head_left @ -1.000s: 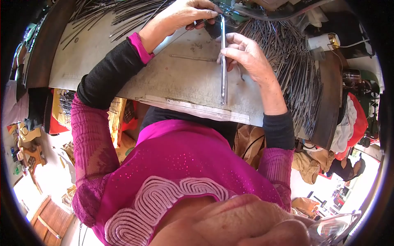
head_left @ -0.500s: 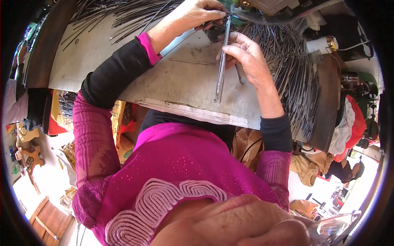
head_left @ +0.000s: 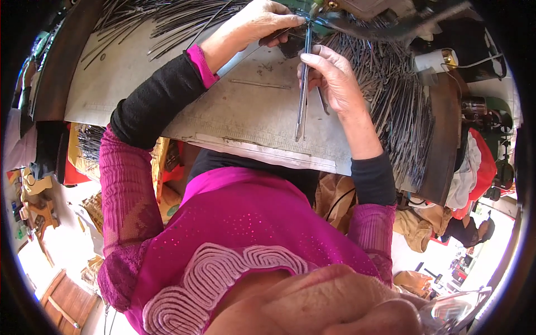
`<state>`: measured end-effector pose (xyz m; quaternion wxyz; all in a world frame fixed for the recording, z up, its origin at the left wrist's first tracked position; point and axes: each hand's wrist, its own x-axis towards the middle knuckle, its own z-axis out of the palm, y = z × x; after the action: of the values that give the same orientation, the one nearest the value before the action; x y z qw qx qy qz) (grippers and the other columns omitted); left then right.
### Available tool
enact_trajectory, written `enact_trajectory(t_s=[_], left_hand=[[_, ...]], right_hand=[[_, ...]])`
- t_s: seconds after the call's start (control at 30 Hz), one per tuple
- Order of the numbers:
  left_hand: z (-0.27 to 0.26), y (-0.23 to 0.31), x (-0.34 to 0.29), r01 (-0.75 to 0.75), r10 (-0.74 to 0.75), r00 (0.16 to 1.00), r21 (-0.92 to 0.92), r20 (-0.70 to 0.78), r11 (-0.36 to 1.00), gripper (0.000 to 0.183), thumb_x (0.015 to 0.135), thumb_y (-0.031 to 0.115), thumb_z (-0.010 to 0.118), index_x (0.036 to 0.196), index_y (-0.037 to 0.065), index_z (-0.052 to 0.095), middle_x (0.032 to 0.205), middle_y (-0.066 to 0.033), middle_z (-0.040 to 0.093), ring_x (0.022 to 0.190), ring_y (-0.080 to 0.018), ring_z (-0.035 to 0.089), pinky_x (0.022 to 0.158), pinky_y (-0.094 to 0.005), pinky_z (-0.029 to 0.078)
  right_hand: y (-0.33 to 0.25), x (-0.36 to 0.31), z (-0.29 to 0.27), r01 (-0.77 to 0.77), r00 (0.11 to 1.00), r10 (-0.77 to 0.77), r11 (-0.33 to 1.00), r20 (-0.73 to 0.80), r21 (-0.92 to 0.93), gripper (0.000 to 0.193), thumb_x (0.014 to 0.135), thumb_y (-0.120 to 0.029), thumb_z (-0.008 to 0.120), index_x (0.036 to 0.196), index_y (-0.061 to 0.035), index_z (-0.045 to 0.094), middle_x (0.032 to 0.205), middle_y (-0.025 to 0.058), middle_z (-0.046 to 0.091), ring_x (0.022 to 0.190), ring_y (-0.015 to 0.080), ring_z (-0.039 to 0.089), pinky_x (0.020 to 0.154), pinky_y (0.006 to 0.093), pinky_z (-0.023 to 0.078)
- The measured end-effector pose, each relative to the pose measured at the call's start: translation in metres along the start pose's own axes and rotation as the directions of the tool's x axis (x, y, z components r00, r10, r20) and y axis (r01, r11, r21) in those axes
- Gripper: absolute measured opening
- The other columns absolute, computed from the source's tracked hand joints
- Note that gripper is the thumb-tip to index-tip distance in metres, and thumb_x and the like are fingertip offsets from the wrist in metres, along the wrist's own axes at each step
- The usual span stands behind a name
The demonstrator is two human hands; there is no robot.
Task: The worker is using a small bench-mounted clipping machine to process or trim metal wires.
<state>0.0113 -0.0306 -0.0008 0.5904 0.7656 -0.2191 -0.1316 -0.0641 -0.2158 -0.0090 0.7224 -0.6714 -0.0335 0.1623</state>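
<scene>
My right hand (head_left: 335, 78) is closed round a slim bundle of long metal rods (head_left: 303, 106), thumb pressed on it. The rods point down toward me over the worktable (head_left: 234, 106), and a shorter dark piece hangs by my right fingers. My left hand (head_left: 271, 25) is closed by pinching at the far end of the rods, close to the machine (head_left: 368, 8). What lies under its fingertips is partly hidden. One thin rod (head_left: 259, 84) lies loose on the table between my arms.
A thick heap of thin metal rods (head_left: 385, 95) covers the table's right side. More dark rods (head_left: 184, 22) are spread at the far left. Raised brown side boards (head_left: 441, 139) bound the table. A white cylinder (head_left: 435, 60) with a cable stands at the far right.
The rod bundle has turned slightly and shows a narrower side. My left fingers have drawn closer together at its far end, and my right hand has shifted a little to the left.
</scene>
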Motion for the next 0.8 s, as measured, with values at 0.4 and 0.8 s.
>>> enact_trajectory(t_s=[0.4, 0.8], left_hand=[[-0.004, 0.005, -0.006, -0.354, 0.395, 0.899, -0.217, 0.188, 0.910, 0.024, 0.088, 0.023, 0.055, 0.087, -0.001, 0.059, 0.070, -0.0076, 0.062, 0.054, -0.0138, 0.061, 0.048, -0.0237, 0.050], [-0.005, 0.007, 0.001, 0.152, -0.100, 0.976, -0.284, 0.192, 0.947, 0.028, 0.087, 0.024, 0.055, 0.078, -0.001, 0.061, 0.062, -0.0073, 0.060, 0.050, -0.0147, 0.059, 0.046, -0.0239, 0.048]], right_hand=[[-0.008, 0.003, 0.001, 0.058, 0.997, -0.053, 0.995, -0.063, 0.086, 0.018, 0.080, -0.018, 0.064, 0.090, -0.0041, 0.058, 0.074, 0.0023, 0.060, 0.064, 0.0085, 0.056, 0.054, 0.0207, 0.045], [-0.003, 0.015, -0.003, 0.083, 0.994, -0.087, 0.995, -0.071, -0.052, 0.022, 0.081, -0.022, 0.063, 0.092, -0.0037, 0.059, 0.073, 0.0030, 0.061, 0.062, 0.0082, 0.057, 0.052, 0.0183, 0.043]])
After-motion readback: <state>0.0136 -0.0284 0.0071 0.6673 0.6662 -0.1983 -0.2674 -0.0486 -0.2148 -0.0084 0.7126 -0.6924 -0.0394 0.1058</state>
